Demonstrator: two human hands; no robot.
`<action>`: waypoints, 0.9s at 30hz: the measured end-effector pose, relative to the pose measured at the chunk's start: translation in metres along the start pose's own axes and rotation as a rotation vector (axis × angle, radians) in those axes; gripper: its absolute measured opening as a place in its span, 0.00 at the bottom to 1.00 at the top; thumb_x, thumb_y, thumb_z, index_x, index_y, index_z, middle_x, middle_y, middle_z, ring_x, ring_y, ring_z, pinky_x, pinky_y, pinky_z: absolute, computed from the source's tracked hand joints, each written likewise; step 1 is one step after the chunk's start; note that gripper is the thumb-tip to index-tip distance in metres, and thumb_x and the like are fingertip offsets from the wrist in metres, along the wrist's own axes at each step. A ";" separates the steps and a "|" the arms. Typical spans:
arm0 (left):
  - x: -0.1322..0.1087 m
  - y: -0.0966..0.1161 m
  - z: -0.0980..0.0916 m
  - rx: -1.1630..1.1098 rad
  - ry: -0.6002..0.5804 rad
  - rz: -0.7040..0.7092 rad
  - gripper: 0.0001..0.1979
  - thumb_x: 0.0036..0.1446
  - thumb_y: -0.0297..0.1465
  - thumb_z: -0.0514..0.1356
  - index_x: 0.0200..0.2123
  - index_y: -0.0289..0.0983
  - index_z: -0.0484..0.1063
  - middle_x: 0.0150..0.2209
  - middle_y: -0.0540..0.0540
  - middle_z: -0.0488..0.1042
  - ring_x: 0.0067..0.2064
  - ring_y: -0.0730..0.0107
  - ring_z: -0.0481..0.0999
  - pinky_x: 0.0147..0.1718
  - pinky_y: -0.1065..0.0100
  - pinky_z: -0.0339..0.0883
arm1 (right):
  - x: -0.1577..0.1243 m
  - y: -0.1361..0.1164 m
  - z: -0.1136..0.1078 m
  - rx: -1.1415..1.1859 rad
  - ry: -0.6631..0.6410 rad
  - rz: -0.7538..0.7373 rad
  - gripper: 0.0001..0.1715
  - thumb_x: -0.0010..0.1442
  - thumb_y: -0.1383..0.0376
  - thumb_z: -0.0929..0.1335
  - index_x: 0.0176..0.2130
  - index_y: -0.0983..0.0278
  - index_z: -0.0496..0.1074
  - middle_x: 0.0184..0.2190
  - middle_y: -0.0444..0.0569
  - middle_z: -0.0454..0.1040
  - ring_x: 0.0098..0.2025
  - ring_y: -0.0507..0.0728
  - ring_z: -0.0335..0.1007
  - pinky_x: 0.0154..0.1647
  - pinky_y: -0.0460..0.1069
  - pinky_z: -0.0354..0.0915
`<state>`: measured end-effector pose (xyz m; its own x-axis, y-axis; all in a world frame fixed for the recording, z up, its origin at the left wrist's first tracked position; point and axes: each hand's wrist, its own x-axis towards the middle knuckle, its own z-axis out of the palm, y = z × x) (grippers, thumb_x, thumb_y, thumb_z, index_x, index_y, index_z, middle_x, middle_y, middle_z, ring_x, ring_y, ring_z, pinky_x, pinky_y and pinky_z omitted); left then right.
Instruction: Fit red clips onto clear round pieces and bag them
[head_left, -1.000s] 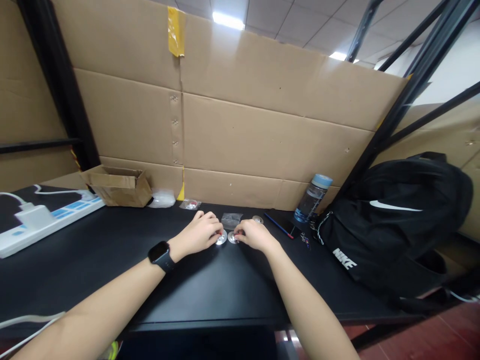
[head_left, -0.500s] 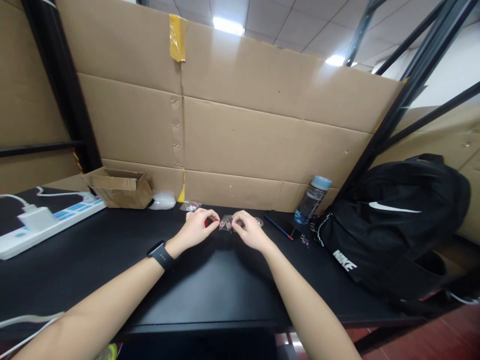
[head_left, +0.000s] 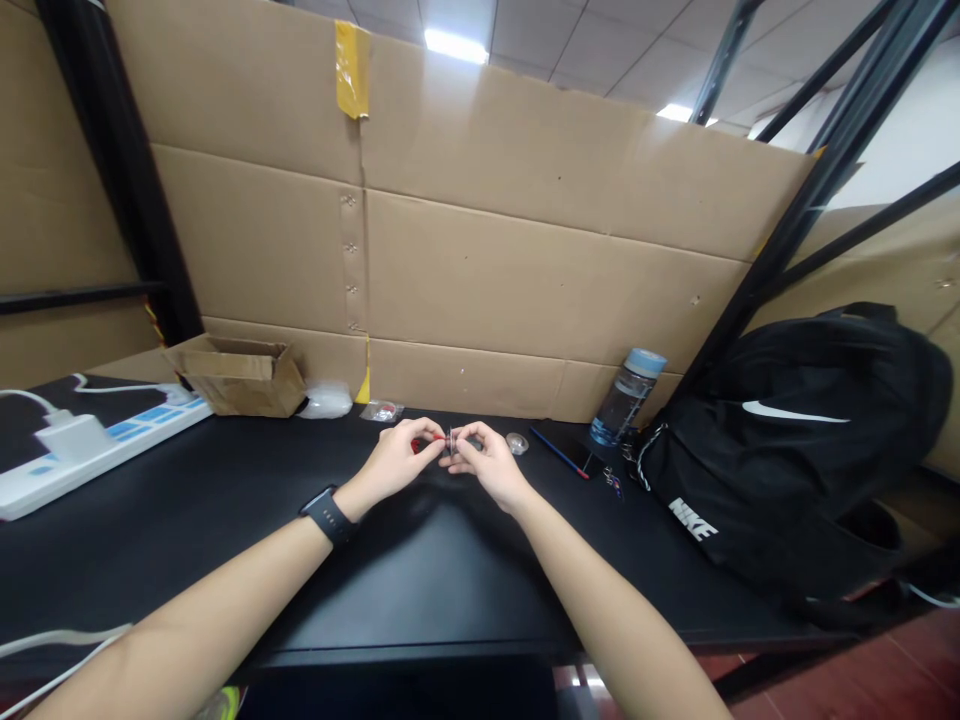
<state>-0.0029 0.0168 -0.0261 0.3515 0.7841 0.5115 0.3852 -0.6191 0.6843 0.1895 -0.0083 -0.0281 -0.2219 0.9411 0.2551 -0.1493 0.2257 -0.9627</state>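
Observation:
Above the black table (head_left: pixel 420 590), my two hands meet with fingertips almost touching. My left hand (head_left: pixel 397 458), a dark watch on its wrist, is pinched closed; something red (head_left: pixel 417 445) shows between its fingers, its kind hidden. My right hand (head_left: pixel 489 464) has thumb and forefinger closed on a small clear plastic packet (head_left: pixel 451 441), seen nearly edge-on between the hands; its other fingers extend underneath. Whether the left fingertips also grip the packet is hard to see. A small round clear piece (head_left: pixel 517 443) lies just right of my right hand.
Behind my left hand lies another clear packet (head_left: pixel 381 411) with something red. Left are an opened cardboard box (head_left: pixel 251 385), bubble wrap (head_left: pixel 328 400) and a power strip (head_left: pixel 112 445). Right are a blue pen (head_left: pixel 559 452), a phone-like dark slab, keyrings (head_left: pixel 615 484), a water bottle (head_left: pixel 627 395) and a black backpack (head_left: pixel 810 450).
My hands have drawn closer together. The packet, which faced me flat between them, is now turned nearly edge-on. More of the round clear piece shows beside my right hand.

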 end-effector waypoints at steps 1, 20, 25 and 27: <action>0.000 0.000 0.000 0.004 -0.005 0.003 0.09 0.62 0.37 0.59 0.40 0.40 0.75 0.40 0.46 0.79 0.42 0.65 0.79 0.42 0.67 0.70 | -0.001 -0.001 0.000 0.022 0.000 0.014 0.19 0.57 0.54 0.74 0.40 0.60 0.67 0.49 0.48 0.70 0.32 0.52 0.79 0.36 0.50 0.75; -0.021 -0.003 0.019 0.602 -0.341 0.255 0.21 0.67 0.44 0.52 0.58 0.43 0.67 0.61 0.39 0.68 0.64 0.46 0.59 0.58 0.42 0.53 | 0.004 -0.032 -0.032 -0.094 0.167 -0.019 0.28 0.50 0.57 0.76 0.50 0.59 0.73 0.47 0.50 0.73 0.33 0.54 0.79 0.35 0.48 0.72; -0.020 -0.003 0.022 0.561 -0.353 0.259 0.22 0.67 0.45 0.51 0.58 0.40 0.66 0.57 0.38 0.71 0.62 0.47 0.61 0.59 0.45 0.54 | 0.004 -0.036 -0.050 -0.549 0.113 -0.098 0.25 0.51 0.62 0.73 0.49 0.61 0.74 0.42 0.49 0.77 0.32 0.54 0.76 0.35 0.49 0.70; -0.019 -0.001 0.022 0.529 -0.363 0.256 0.21 0.67 0.44 0.52 0.57 0.39 0.68 0.55 0.38 0.72 0.60 0.48 0.63 0.57 0.47 0.56 | 0.002 -0.038 -0.055 -0.845 0.084 -0.158 0.23 0.48 0.65 0.73 0.46 0.61 0.77 0.39 0.48 0.78 0.34 0.55 0.75 0.39 0.50 0.69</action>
<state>0.0091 0.0014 -0.0484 0.7147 0.6036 0.3535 0.5843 -0.7930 0.1727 0.2480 -0.0014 0.0035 -0.1823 0.8909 0.4160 0.6021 0.4356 -0.6691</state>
